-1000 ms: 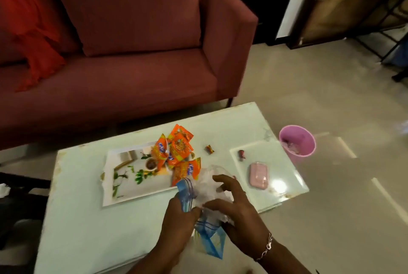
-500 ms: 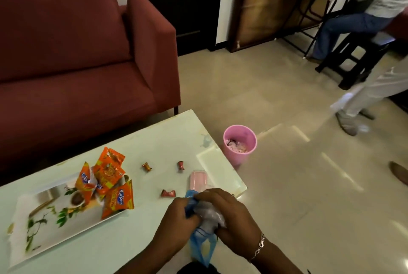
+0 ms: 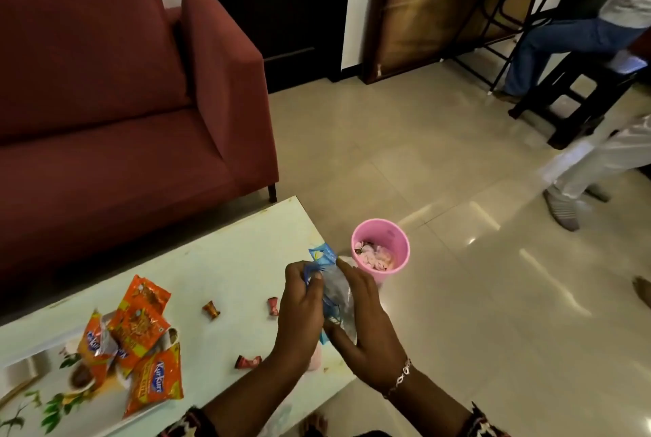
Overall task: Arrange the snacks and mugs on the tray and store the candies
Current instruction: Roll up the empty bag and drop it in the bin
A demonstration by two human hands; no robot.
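Head view: a person's left hand (image 3: pixel 302 309) and right hand (image 3: pixel 366 323) are both gripping a crumpled clear plastic bag (image 3: pixel 334 292) with blue edging between them. Three wrapped candies (image 3: pixel 211 309) are lying on the white table (image 3: pixel 225 260) just left of the left hand, with orange snack packets (image 3: pixel 141 323) farther left.

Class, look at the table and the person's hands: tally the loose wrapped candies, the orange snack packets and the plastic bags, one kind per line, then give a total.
Wrapped candies: 3
Orange snack packets: 3 visible
Plastic bag: 1, held in both hands
Total: 7
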